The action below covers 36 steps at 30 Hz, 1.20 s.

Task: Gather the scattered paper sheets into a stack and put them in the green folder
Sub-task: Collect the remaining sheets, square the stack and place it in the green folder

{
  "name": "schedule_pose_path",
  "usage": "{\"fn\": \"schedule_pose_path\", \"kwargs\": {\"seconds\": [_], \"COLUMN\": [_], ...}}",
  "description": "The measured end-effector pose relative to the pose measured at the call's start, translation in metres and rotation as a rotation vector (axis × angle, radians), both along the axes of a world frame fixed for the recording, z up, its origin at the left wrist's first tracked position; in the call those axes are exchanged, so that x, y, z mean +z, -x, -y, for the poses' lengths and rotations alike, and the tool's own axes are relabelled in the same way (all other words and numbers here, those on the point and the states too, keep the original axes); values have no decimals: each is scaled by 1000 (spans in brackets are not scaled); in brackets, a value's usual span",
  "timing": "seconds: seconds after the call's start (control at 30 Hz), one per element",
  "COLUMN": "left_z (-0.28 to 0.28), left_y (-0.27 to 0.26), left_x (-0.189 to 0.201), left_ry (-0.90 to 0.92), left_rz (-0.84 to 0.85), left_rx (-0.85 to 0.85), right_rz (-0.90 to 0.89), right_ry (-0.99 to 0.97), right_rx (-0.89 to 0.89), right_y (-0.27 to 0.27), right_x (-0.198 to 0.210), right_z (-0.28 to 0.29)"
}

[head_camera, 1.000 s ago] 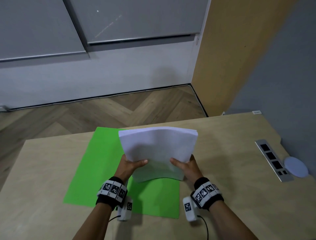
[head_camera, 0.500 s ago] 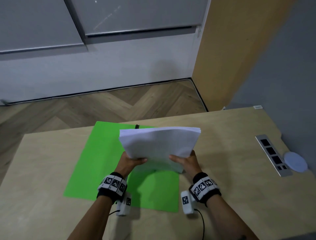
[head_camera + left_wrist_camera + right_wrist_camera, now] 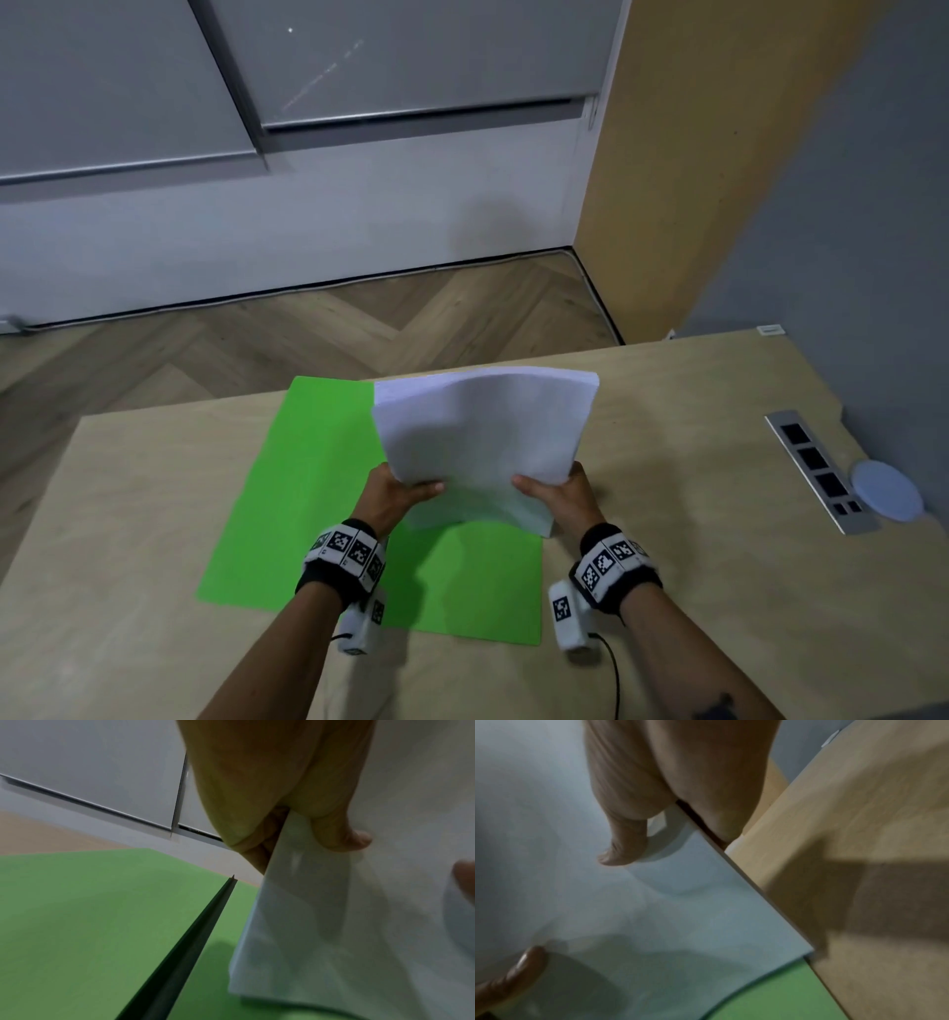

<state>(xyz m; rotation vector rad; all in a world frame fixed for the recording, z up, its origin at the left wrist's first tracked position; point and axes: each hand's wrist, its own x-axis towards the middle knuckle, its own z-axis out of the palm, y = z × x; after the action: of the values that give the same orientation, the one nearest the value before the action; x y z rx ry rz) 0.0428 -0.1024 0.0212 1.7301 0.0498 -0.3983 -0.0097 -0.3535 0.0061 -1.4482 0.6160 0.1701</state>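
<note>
A thick stack of white paper sheets (image 3: 482,437) stands tilted on its near edge over the right half of the open green folder (image 3: 308,493), which lies flat on the wooden table (image 3: 128,591). My left hand (image 3: 398,496) grips the stack's left side, thumb on the front face. My right hand (image 3: 557,493) grips the right side the same way. In the left wrist view the left hand (image 3: 295,825) pinches the paper stack (image 3: 334,923) above the green folder (image 3: 90,923) and its dark spine (image 3: 185,943). The right wrist view shows the right hand (image 3: 659,821) pinching the stack's (image 3: 654,912) edge.
A metal socket strip (image 3: 816,470) is set into the table at the right, with a round white disc (image 3: 886,491) beside it. Beyond the table's far edge are a wooden floor and a white wall. Bare tabletop (image 3: 872,862) lies right of the folder.
The stack has been lifted slightly and tipped more upright, its top edge bowing, while both hands keep their grip on its sides. The folder has not moved.
</note>
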Motion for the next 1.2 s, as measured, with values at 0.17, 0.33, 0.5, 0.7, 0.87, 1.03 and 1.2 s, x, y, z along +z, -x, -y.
{"fn": "schedule_pose_path", "kwargs": {"seconds": [0.17,0.33,0.5,0.7,0.87,1.03,1.2], "left_z": [-5,-7,2,-1,-1,-3,-7], "left_y": [-2,-5,5,5,8,8,1], "left_x": [13,22,15,-40,-44,-59,-60], "left_ry": [-14,-50,-7,-237,-408,-640,-775], "left_rz": [-7,43,-54,-196,-246,-174,-131], "left_rx": [-29,-21,78,72,58,-23,-44], "right_rz": [37,103,-9,-228,-357,-392,-376], "right_ry": [5,-47,-42,42,54,53,84], "right_rx": [37,17,27,-5,-49,-48,-57], "right_y": [-3,-10,-13,-10,-3,-1,-10], "right_x": [9,21,1,-54,-67,-83,-85], "right_z": [-3,-8,-9,-16,-25,-28,-31]}}
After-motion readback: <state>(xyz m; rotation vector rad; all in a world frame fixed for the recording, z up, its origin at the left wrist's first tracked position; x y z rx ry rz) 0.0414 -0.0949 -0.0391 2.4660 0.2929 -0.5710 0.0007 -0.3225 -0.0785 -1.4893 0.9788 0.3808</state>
